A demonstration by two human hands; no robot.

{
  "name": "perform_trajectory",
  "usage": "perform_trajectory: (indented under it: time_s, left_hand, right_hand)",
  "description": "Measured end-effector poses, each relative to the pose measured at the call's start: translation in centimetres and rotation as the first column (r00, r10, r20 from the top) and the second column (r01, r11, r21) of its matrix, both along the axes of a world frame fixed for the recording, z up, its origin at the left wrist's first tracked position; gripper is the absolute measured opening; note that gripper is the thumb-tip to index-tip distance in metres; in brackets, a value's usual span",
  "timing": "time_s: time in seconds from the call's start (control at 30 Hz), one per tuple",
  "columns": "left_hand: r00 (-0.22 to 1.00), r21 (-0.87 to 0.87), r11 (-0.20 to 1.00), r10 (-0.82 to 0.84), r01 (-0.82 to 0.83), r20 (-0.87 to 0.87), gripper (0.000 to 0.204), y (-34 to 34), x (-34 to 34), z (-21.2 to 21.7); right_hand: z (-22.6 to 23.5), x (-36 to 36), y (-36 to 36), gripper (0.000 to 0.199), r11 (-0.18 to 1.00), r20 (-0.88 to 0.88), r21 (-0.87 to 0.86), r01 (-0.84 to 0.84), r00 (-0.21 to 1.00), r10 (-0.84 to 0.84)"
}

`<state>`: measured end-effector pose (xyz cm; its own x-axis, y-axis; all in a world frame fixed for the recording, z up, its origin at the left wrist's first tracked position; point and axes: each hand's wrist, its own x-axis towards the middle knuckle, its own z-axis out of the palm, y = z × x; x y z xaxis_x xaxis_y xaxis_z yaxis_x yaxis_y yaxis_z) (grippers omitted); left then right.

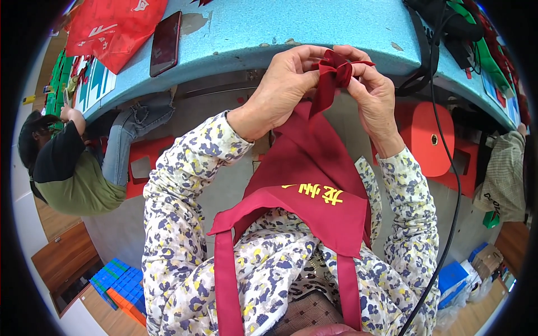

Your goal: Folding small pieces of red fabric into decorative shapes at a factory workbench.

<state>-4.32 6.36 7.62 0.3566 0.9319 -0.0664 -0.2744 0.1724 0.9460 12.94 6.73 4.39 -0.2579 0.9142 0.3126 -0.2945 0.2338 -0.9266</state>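
Fingers of the left hand (277,92) and the right hand (374,99) come together around a dark red cloth bundle (336,68), clamped on it from opposite sides, so neither hand is nearer: both touch it. It is gathered into a knot-like bunch, held up just on the person's side of the front edge of the worktop (246,33), near the middle of that edge as seen. Its longer tail (320,103) hangs from the bunch toward the person, slanting a little to the left, which puts it just beside the left thumb; a shorter, narrow end points right, between the right thumb and forefinger. The long axis thus runs roughly away from the body, while the pinches close across it from left and right. Some fingertips are hidden behind the folds, and I cannot tell what they grip there. Below, the dark red apron (311,151) is of similar colour, with the tail overlapping its upper part in view. A dark phone (166,45) lies well apart, near the front edge to the left.
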Motion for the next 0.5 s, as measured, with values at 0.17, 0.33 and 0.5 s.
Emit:
perform_trajectory:
  time_s: [0.17,0.33,0.5]
  left_hand:
    - [0.999,-0.013,0.999,-0.047,0.047,0.025,0.026,0.21,0.29,-0.40]
    - [0.995,-0.045,0.999,-0.026,0.030,0.099,0.023,0.14,0.71,0.01]
    - [0.999,0.054,0.999,-0.009,0.006,0.049,0.022,0.35,0.79,-0.27]
  right_hand:
    - [0.14,0.41,0.33,0.008,1.000,0.042,0.030,0.003,0.999,-0.004]
    - [0.36,0.50,0.39,0.009,0.999,0.056,0.047,-0.005,0.998,0.002]
    - [0.84,0.61,0.27,0.008,0.999,0.060,-0.040,-0.016,0.998,0.018]
